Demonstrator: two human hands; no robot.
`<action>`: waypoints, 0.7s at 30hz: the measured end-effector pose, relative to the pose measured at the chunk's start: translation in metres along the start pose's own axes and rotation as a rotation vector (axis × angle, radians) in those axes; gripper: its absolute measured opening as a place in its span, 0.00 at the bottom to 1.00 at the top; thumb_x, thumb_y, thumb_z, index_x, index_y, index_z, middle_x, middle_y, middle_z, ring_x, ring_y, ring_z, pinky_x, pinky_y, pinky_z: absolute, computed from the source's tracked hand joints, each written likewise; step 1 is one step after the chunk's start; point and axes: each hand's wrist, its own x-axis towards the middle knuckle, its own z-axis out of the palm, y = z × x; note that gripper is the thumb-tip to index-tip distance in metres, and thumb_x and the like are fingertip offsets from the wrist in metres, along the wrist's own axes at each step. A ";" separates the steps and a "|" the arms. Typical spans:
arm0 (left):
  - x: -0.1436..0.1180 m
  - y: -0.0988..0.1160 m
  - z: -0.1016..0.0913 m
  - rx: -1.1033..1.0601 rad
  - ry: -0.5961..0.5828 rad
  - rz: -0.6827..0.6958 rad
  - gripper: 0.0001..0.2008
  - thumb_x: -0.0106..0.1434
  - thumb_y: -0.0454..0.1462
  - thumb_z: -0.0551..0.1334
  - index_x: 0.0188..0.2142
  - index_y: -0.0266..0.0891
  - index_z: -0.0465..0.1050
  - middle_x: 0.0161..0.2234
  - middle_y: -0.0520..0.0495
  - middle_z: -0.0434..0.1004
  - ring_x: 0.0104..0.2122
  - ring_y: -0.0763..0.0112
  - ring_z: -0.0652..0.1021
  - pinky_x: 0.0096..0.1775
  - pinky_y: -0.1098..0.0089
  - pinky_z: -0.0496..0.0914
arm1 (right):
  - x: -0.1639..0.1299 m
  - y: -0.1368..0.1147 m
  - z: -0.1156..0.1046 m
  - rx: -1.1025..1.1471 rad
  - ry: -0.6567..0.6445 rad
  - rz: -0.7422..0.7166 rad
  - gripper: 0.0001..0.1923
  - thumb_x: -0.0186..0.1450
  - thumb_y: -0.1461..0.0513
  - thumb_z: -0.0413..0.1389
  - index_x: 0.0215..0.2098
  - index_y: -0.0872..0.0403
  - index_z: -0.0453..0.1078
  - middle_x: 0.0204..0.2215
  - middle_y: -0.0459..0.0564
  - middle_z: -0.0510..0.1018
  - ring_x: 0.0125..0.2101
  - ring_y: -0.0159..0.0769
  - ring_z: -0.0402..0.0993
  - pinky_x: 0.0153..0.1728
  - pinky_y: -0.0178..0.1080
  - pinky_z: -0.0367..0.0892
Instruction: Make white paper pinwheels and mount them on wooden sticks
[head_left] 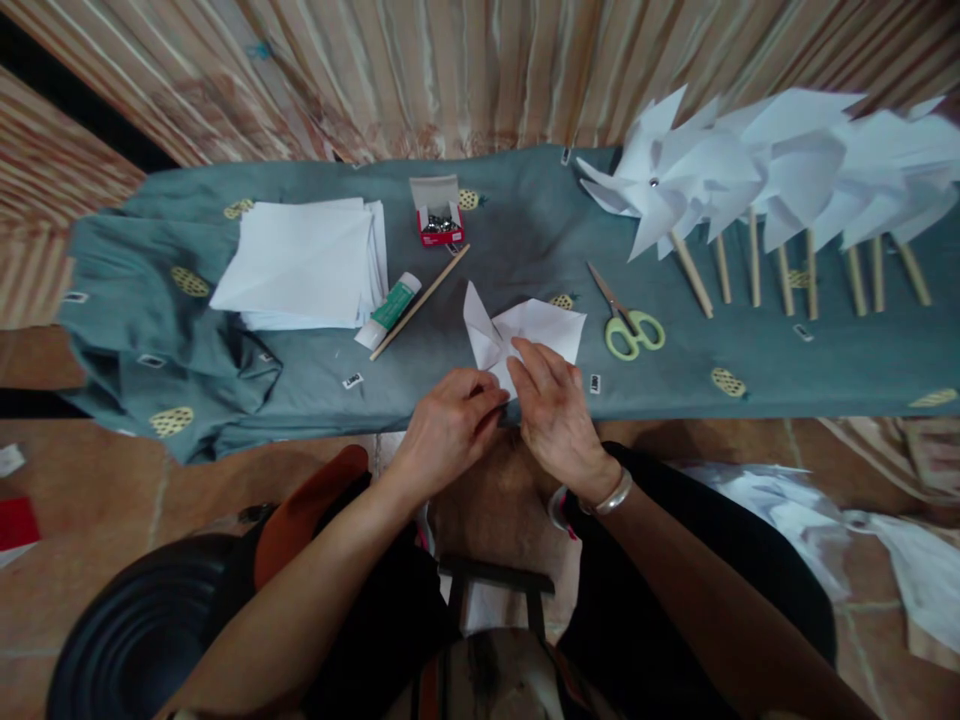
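White folded paper sheet [525, 335] pinched at near edge by left hand [448, 430] and right hand [553, 405]; green-handled scissors [626, 320] just right of grip. No readable writing.

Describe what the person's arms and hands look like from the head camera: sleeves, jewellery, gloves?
Both forearms are bare, with no sleeves reaching into view and no gloves on either hand. The right hand has a silver-coloured bangle at the wrist. The left hand shows no bracelet or watch. No rings can be made out on either hand at this sharpness.
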 end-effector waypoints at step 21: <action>0.003 0.001 0.005 0.126 0.013 0.013 0.11 0.60 0.28 0.61 0.42 0.37 0.76 0.40 0.44 0.77 0.42 0.64 0.77 0.45 0.65 0.74 | 0.003 0.005 0.001 0.036 0.074 0.103 0.19 0.67 0.70 0.45 0.51 0.55 0.71 0.59 0.59 0.70 0.57 0.49 0.64 0.52 0.51 0.65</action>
